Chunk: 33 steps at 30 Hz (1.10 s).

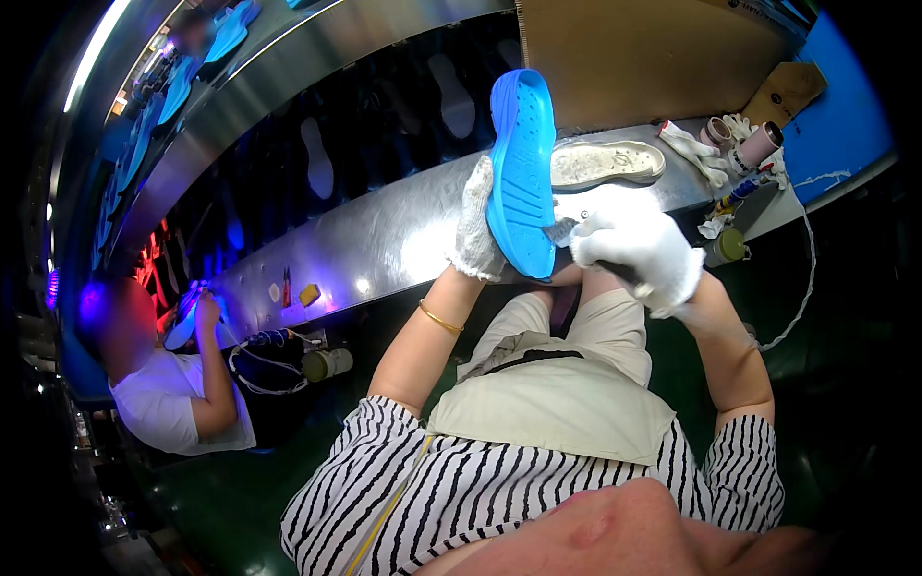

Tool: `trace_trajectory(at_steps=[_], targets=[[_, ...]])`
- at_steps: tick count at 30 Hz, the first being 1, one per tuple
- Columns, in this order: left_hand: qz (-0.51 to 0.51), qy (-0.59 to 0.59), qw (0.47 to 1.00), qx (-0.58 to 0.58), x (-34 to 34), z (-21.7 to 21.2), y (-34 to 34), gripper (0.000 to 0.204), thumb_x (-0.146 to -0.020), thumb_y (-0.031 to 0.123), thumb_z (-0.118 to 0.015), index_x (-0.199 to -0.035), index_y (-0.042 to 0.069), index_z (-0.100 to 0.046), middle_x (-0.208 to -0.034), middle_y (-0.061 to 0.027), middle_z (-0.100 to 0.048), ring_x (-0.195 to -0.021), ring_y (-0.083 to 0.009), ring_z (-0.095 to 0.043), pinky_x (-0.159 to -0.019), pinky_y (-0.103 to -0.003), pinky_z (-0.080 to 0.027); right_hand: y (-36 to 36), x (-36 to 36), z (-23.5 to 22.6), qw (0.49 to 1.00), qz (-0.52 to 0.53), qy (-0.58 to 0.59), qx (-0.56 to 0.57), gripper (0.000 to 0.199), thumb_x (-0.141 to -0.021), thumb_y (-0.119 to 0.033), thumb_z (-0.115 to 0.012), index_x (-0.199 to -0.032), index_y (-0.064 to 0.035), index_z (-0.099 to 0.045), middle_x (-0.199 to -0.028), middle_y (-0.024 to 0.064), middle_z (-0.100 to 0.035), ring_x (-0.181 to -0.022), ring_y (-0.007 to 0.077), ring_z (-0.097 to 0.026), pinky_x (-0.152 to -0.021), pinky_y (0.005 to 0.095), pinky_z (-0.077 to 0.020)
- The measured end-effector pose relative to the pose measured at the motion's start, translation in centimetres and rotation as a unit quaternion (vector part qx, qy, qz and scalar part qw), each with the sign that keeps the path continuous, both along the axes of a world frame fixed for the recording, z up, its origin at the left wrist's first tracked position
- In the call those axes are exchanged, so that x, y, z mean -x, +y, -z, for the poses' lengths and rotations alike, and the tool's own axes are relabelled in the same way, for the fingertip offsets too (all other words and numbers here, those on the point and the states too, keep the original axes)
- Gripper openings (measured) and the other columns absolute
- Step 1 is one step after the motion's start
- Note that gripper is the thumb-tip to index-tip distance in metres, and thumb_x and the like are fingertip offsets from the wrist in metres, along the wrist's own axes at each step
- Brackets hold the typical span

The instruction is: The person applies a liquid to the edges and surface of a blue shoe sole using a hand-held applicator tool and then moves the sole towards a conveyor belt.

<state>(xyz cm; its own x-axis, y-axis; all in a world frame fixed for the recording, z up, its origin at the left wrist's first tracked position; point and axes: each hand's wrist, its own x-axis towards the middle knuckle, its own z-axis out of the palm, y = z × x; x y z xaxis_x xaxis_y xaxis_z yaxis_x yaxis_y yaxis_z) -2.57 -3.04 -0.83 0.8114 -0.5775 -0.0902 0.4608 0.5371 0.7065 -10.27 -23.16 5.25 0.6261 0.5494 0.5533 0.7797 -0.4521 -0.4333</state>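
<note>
Blue sole held upright, tread facing right, in gloved left hand closed around its left edge, presumably to present the surface. Gloved right hand clenched around a small brush touching the sole's lower edge. White sole lying beyond right hand on metal bench.

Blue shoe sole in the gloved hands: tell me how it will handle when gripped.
The blue shoe sole probably feels light: the left hand holds it upright alone. It looks fairly stiff, standing without drooping. Its ridged tread should resist slipping against the right hand in a cloth glove.
</note>
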Motion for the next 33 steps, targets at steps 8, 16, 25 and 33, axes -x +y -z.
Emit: trace_trajectory(at_steps=[8,16,25,33], targets=[[0.027,0.087,0.986,0.142,0.8,-0.1,-0.8,0.07,-0.089,0.059,-0.035,-0.131,0.003,-0.039,-0.117,-0.0196,-0.055,-0.1,-0.0309,-0.058,-0.087,-0.042,-0.05,0.0,-1.5,2.8,0.795,0.06,0.461,-0.39,0.012,-0.077,-0.007,-0.068,-0.087,-0.0024,-0.062,-0.082,0.0018,-0.062,-0.076,0.009,-0.058,-0.07,0.0249,-0.0486],[0.131,0.089,0.974,0.163,1.9,0.5,-0.1,0.078,-0.087,0.06,-0.032,-0.137,0.0,-0.03,-0.124,-0.0264,-0.048,-0.106,-0.044,-0.053,-0.092,-0.053,-0.044,-1.6,-5.6,3.0,0.781,0.163,0.303,-0.522,0.011,-0.08,-0.003,-0.065,-0.089,-0.0014,-0.059,-0.087,0.0081,-0.064,-0.079,0.0141,-0.063,-0.071,0.0265,-0.0517],[0.096,0.099,0.975,0.171,0.7,-0.8,0.3,0.073,-0.088,0.057,-0.037,-0.135,0.001,-0.033,-0.124,-0.0247,-0.049,-0.107,-0.0404,-0.054,-0.089,-0.052,-0.048,1.4,-3.9,2.0,0.959,0.135,-0.029,-0.248,0.02,-0.069,0.01,-0.066,-0.084,-0.003,-0.062,-0.084,0.0077,-0.062,-0.078,0.0187,-0.06,-0.071,0.0295,-0.0486],[0.113,-0.15,0.979,0.083,-3.1,-9.8,0.5,0.083,-0.085,0.066,-0.033,-0.133,-0.001,-0.035,-0.117,-0.0232,-0.054,-0.099,-0.0352,-0.06,-0.084,-0.048,-0.052,-1.2,0.6,-0.1,0.853,0.104,0.039,-0.511,0.017,-0.077,0.008,-0.066,-0.088,-0.0017,-0.057,-0.088,0.0085,-0.061,-0.079,0.0139,-0.061,-0.072,0.0246,-0.0515]])
